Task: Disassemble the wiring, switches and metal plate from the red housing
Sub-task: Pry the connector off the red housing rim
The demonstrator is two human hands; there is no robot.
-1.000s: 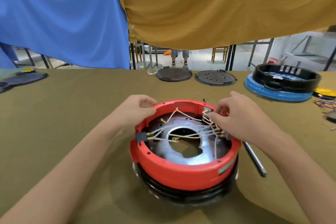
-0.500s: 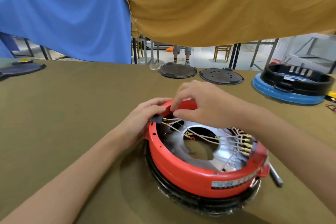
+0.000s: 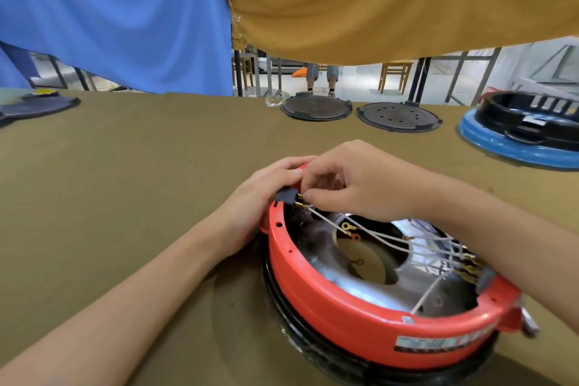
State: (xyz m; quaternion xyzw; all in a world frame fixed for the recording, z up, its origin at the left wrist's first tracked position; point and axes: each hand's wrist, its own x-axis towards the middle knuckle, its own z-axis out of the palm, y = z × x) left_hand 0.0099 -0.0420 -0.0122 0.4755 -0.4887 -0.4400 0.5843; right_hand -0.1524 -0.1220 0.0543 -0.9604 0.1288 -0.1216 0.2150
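Note:
The round red housing (image 3: pixel 351 307) sits on a black base on the table, lower right of centre. Inside lies a shiny metal plate (image 3: pixel 407 272) with a central hole. White wires (image 3: pixel 376 233) with brass terminals cross it from a black switch (image 3: pixel 285 196) on the far-left rim to a terminal cluster (image 3: pixel 470 266) at the right rim. My left hand (image 3: pixel 266 194) grips the housing's far-left rim beside the switch. My right hand (image 3: pixel 354 185) reaches over the housing and pinches a wire terminal at that switch.
The olive-covered table (image 3: pixel 125 197) stretches left and forward. Two dark round plates (image 3: pixel 316 108) (image 3: pixel 398 117) lie at the far edge, a blue-and-black housing (image 3: pixel 520 131) at the far right, a dark part (image 3: pixel 34 108) at the far left. Blue and mustard cloths hang behind.
The housing was turned so the black switch went from the near left to the far left. My right hand crossed from the right-side terminals to the switch and now pinches a terminal there.

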